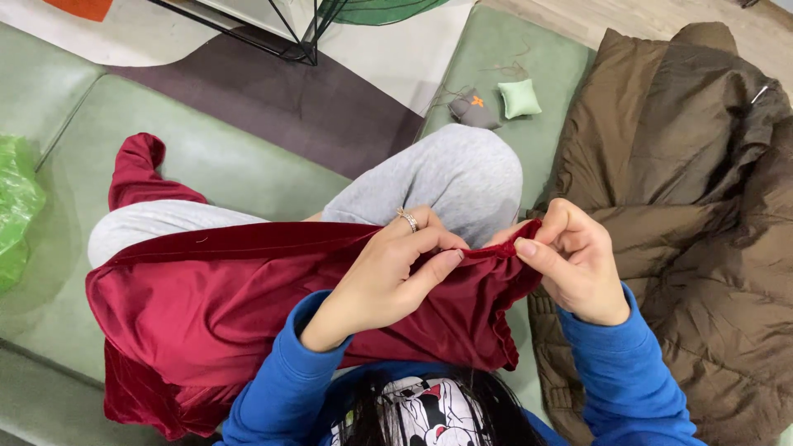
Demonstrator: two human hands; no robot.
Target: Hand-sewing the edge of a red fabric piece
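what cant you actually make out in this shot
Head view only:
- Whether a needle or thread sits between the fingertips: too small, and the left hand and right hand pinch the dark red fabric over that spot.
- The small grey item beside the pale green cushion: too small to identify.
- The green plastic: cut off by the left edge.
- The brown jacket: cut off by the right and bottom edges.

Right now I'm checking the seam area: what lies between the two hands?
In the head view, a short gathered edge of the dark red fabric spans from the left hand to the right hand; both pinch it.
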